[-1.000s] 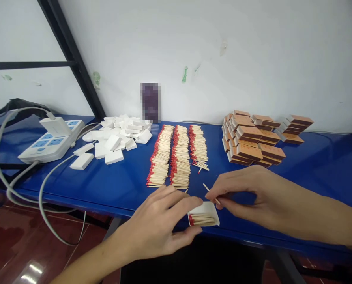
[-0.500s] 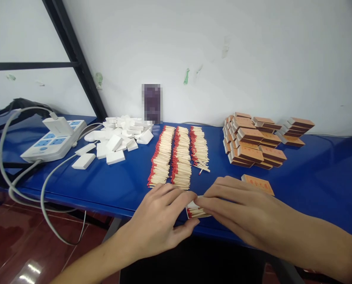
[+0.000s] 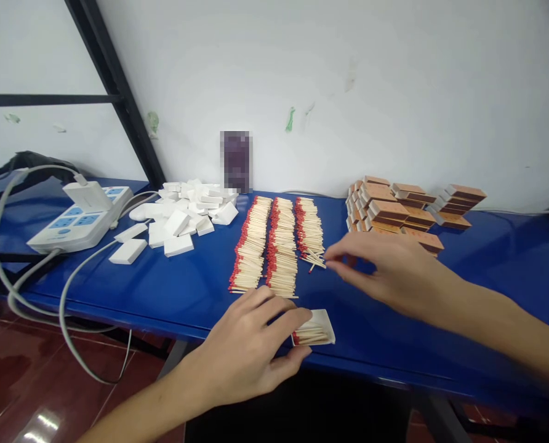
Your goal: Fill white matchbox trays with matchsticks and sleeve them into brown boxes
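My left hand (image 3: 251,344) pinches the left end of a small white tray (image 3: 319,327) that lies near the front edge of the blue table (image 3: 173,283) and holds red-tipped matches. My right hand (image 3: 385,271) hovers over the table with fingers stretched toward the loose matches at the near end of the right-hand row of matches (image 3: 309,231). Nothing shows between its fingers. Two more rows of matches (image 3: 268,246) lie to the left.
A pile of white inner trays (image 3: 182,212) sits at the left middle, and a stack of orange matchbox sleeves (image 3: 394,212) at the back right. A white power strip (image 3: 78,218) with grey cables lies far left. A blurred dark object (image 3: 236,161) leans on the wall.
My right hand has left the tray and moved up and away toward the right-hand row of matches. It now covers the orange sleeve that lay beside it. My left hand stays on the tray.
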`<state>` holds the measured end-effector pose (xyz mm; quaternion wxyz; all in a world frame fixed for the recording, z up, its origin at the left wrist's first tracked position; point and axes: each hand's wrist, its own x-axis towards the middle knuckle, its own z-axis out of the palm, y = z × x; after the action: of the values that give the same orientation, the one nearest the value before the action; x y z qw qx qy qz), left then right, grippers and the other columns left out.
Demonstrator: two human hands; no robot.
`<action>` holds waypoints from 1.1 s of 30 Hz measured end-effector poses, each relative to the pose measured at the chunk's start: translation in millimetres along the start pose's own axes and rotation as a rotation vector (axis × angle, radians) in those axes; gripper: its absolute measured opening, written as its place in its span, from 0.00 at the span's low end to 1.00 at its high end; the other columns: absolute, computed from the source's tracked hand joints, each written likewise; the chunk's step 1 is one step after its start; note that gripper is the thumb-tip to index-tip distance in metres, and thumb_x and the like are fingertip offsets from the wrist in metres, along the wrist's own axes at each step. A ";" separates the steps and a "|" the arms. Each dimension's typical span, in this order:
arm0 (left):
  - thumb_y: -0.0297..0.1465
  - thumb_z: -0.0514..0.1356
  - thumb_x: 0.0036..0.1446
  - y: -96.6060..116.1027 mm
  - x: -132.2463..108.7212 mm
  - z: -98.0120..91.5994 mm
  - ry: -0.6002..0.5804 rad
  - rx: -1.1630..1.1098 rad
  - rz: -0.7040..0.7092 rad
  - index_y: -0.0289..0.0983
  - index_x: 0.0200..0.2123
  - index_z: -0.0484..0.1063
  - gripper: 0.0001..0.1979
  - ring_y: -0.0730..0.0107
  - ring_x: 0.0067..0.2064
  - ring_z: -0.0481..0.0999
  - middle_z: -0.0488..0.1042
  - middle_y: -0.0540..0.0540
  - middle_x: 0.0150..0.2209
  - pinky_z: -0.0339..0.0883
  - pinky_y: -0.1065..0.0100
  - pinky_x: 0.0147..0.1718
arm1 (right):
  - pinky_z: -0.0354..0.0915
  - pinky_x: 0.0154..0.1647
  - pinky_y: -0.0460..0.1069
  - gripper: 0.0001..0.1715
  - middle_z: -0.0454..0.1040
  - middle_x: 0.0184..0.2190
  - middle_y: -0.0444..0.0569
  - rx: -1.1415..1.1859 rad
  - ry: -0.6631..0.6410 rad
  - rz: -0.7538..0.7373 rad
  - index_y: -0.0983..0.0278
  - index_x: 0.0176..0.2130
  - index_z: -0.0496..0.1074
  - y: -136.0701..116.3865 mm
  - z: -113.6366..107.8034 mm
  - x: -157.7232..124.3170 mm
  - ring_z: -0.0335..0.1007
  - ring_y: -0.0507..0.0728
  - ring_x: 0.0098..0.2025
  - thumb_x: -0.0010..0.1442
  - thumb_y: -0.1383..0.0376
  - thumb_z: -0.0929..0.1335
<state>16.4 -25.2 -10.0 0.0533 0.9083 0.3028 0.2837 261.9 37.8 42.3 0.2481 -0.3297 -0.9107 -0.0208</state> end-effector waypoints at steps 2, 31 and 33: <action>0.32 0.59 0.66 0.2 -0.6 -1.0 -0.015 0.011 0.007 0.36 0.54 0.69 0.15 0.58 0.44 0.72 0.76 0.43 0.45 0.71 0.56 0.44 | 0.64 0.33 0.50 0.08 0.76 0.32 0.48 -0.067 -0.097 0.024 0.64 0.38 0.75 17.4 7.0 1.5 0.72 0.55 0.32 0.66 0.68 0.65; 0.30 0.57 0.69 -1.1 -0.9 -3.7 -0.040 -0.011 0.066 0.37 0.49 0.70 0.08 0.59 0.48 0.71 0.75 0.44 0.48 0.69 0.56 0.48 | 0.69 0.44 0.56 0.14 0.77 0.40 0.54 0.022 -0.057 0.071 0.66 0.44 0.76 26.2 31.8 -9.6 0.72 0.60 0.42 0.61 0.73 0.64; 0.29 0.57 0.69 -0.9 -1.0 -4.1 -0.038 -0.013 0.067 0.37 0.49 0.70 0.08 0.59 0.48 0.71 0.75 0.44 0.48 0.68 0.56 0.49 | 0.70 0.47 0.57 0.16 0.76 0.44 0.55 0.036 -0.065 0.073 0.66 0.48 0.75 23.3 30.1 -8.7 0.71 0.60 0.45 0.61 0.72 0.65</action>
<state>13.0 -25.3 -7.2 0.0553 0.9228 0.2694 0.2697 268.6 56.9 9.0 0.2248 -0.3587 -0.9059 0.0156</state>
